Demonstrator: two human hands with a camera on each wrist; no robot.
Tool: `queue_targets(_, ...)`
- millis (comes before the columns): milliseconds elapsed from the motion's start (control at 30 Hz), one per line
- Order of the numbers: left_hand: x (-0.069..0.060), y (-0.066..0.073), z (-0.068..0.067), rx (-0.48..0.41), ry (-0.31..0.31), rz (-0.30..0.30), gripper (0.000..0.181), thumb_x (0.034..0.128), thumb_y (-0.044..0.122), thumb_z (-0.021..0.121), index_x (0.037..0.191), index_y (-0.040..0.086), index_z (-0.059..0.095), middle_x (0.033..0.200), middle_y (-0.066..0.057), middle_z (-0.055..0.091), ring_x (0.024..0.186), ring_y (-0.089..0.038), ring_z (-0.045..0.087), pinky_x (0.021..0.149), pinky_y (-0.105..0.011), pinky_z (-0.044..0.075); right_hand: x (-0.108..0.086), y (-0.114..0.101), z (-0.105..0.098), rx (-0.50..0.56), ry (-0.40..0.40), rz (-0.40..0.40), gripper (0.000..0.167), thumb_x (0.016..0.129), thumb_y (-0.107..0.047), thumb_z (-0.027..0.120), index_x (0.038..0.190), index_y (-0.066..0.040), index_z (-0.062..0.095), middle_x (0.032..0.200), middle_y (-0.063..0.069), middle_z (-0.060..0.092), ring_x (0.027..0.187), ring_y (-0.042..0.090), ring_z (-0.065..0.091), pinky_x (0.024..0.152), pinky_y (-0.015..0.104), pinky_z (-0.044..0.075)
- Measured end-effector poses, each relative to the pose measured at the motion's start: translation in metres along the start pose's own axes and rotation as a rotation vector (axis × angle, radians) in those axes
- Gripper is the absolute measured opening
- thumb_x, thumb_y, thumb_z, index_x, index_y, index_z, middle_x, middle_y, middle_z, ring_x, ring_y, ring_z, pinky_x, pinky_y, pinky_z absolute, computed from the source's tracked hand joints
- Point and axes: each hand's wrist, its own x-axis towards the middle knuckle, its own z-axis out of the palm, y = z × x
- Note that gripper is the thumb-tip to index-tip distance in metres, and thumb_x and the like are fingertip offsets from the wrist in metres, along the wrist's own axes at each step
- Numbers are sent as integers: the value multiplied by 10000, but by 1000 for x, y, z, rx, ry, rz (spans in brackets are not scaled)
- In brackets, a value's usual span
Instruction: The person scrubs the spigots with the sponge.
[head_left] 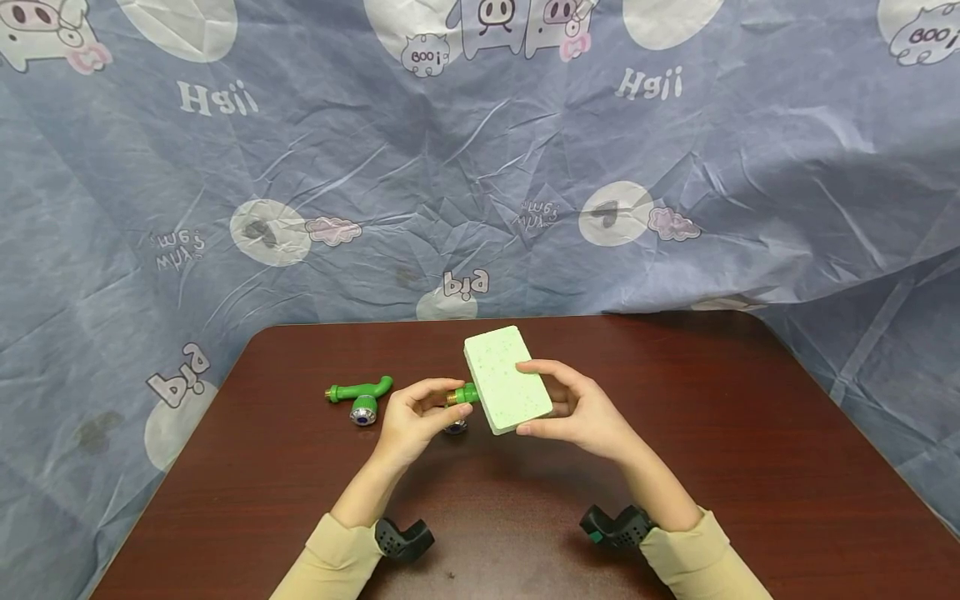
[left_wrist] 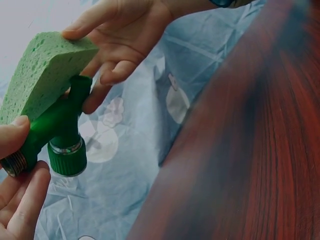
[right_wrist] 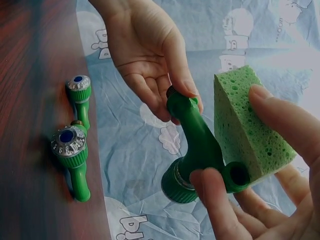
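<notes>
Your left hand (head_left: 409,423) pinches the green faucet (right_wrist: 197,135) beside its threaded inlet (left_wrist: 15,164), a sound hold on what looks a stiff, smooth body reaching toward your right hand (head_left: 579,408), which grips a seemingly light, soft sponge (head_left: 510,379), though sponge-to-faucet contact is unclear.

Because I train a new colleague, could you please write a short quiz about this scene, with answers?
1. True or false: the right hand holds the pale green, rectangular, porous sponge.
2. Which hand holds the green tap with a ribbed round knob by its threaded end?
3. In the right wrist view, how many more green taps with silver-rimmed knobs rest on the dark red-brown, wood-grained table?

Key: 1. True. 2. The left hand. 3. Two.
</notes>
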Motion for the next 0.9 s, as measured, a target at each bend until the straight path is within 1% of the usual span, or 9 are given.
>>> queue_targets(133, 0, 0, 1, 7, 25, -24, 334, 764, -53, 738, 1074, -110, 628, 941, -210, 668, 799, -174, 672, 704, -305, 567, 0, 0, 0, -9, 19, 23, 690, 677, 53, 807, 1289, -28, 500, 1147, 198, 560, 863, 258, 661, 678, 400, 570)
queue_targets(267, 0, 0, 1, 24, 62, -58, 336, 758, -41, 748, 1069, -104, 638, 933, -212, 671, 770, -150, 666, 688, -259, 558, 0, -2, -2, -15, 25, 37, 689, 676, 46, 810, 1289, -34, 505, 1175, 193, 547, 894, 263, 650, 695, 431, 564)
queue_targets(400, 1, 0, 0, 38, 69, -69, 348, 766, -26, 746, 1077, -125, 625, 921, -172, 680, 749, -131, 660, 665, -228, 546, -1, -4, -5, -24, 33, 37, 693, 677, 43, 811, 1292, -46, 506, 1157, 190, 558, 911, 262, 646, 701, 412, 563)
queue_targets(500, 1, 0, 0, 39, 69, -70, 334, 777, -15, 742, 1077, -110, 632, 922, -138, 684, 748, -129, 660, 656, -220, 542, -2, -5, -9, -35, 34, 26, 695, 679, 44, 810, 1296, -41, 501, 1143, 188, 568, 919, 255, 644, 708, 378, 562)
queue_targets(633, 2, 1, -1, 28, 83, -73, 314, 780, -12, 741, 1070, -86, 647, 916, -103, 688, 751, -127, 661, 656, -220, 542, -2, -6, -13, -49, 34, 21, 695, 677, 43, 812, 1294, -35, 502, 1155, 180, 563, 930, 245, 640, 723, 354, 559)
queue_targets(900, 2, 1, -4, -14, 111, -71, 320, 791, -28, 725, 1082, -117, 626, 894, -27, 686, 757, -121, 665, 671, -252, 558, -3, -8, -22, -70, 37, 23, 693, 675, 51, 809, 1291, -19, 500, 1192, 171, 544, 954, 231, 636, 725, 345, 562)
